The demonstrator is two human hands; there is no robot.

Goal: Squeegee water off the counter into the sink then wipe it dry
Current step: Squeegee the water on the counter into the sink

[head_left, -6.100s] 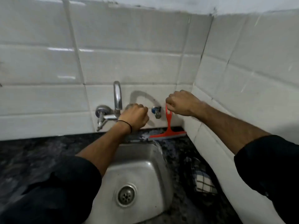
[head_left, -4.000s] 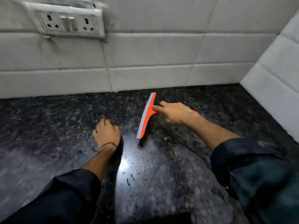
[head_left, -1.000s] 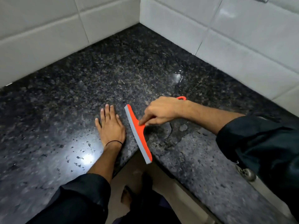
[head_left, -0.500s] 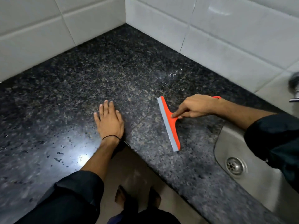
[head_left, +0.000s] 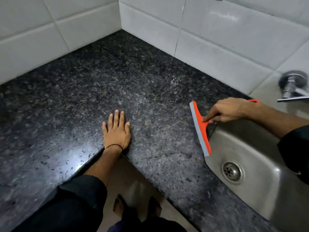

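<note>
1. At the sink's left rim: squeegee [head_left: 200, 129], orange body with a grey rubber blade, lying across the edge where the counter [head_left: 93, 84] meets the sink [head_left: 260, 166]; blade's near end overhangs the steel basin, far end rests on granite
2. Right hand [head_left: 229, 111]: closed around the squeegee handle, index finger extended along the orange neck; the handle's loop end shows behind the wrist
3. Left hand [head_left: 117, 129]: spread flat, palm down on the counter near its front inside corner, holding nothing
4. Counter: dark speckled granite, L-shaped; droplets glint under the light patch left of the left hand, and a small wet streak [head_left: 173, 82] sits near the back wall, well apart from the blade
5. Risk, judged: this pass ends at the rim, so lifting the blade too soon could leave a line of water on the granite instead of tipping it into the basin
6. Risk, judged: the droplets at left and the streak by the wall lie outside this stroke; missed passes would leave them for the cloth
7. Risk, judged: uneven pressure along the blade could leave streaks
8. Wiping cloth: none in view
</note>
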